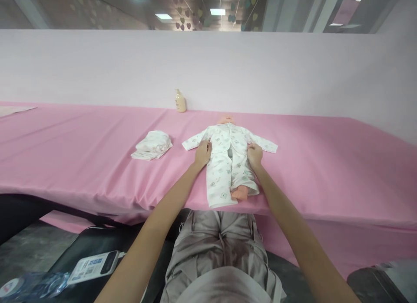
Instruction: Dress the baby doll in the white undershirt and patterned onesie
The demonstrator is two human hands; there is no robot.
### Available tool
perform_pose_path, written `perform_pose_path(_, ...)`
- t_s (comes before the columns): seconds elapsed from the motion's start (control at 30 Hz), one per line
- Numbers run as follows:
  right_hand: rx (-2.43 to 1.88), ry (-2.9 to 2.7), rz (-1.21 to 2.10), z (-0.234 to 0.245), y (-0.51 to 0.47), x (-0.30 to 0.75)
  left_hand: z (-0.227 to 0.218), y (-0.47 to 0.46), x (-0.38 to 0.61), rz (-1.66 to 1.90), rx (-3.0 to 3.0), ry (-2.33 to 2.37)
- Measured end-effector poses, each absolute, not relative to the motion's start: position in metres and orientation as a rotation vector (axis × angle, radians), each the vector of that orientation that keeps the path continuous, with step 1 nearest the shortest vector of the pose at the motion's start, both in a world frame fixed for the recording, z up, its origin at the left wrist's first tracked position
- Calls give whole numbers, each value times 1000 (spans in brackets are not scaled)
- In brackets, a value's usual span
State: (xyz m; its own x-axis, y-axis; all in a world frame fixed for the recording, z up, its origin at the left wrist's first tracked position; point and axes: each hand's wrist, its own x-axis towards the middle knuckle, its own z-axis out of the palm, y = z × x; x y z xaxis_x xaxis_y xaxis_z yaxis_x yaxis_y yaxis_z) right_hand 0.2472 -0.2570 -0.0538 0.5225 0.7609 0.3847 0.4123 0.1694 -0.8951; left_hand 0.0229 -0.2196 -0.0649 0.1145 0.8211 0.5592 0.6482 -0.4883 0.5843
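A baby doll lies on its back on the pink-covered table, its head toward the wall. It wears a white printed baby outfit with long sleeves spread to both sides. One doll foot shows at the trouser leg on the right; the left trouser leg lies flat, with no foot visible. My left hand is closed on the outfit at the left side of the waist. On the opposite side, my right hand is closed on the cloth near the hip. My fingertips are partly hidden.
A folded white cloth stack lies left of the doll. Against the wall stands a cream pump bottle. The pink table cover hangs over the front edge. A phone-like device and a plastic bottle rest on a black seat.
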Motion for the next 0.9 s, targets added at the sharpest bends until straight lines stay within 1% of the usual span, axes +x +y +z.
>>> perform_pose_path(0.2,-1483,-1109,318,-50,-259,247,-59,-223,22,1242,2193,1513)
perform_pose_path(0.3,-1417,-1161,199,-39,-267,240,-49,-227,22,1447,2134,1510)
perform_pose_path(0.37,-1303,-1234,89,-29,-270,232,-43,-231,25,1614,2132,1382)
perform_pose_path(0.4,-1248,-1274,49,-24,-269,228,-41,-234,28,1637,2178,1289)
perform_pose_path(0.5,-1173,-1372,38,-8,-251,217,-41,-240,38,1450,2420,1061)
perform_pose_path(0.57,-1172,-1401,87,3,-225,214,-43,-242,43,1339,2499,1046)
perform_pose_path(0.7,-1266,-1456,141,18,-163,208,-44,-242,45,1286,2553,1115)
perform_pose_path(0.8,-1371,-1521,152,13,-135,201,-41,-242,44,1229,2600,1191)
perform_pose_path(0.9,-1416,-1539,161,-1,-128,196,-29,-237,48,1126,2624,1360)
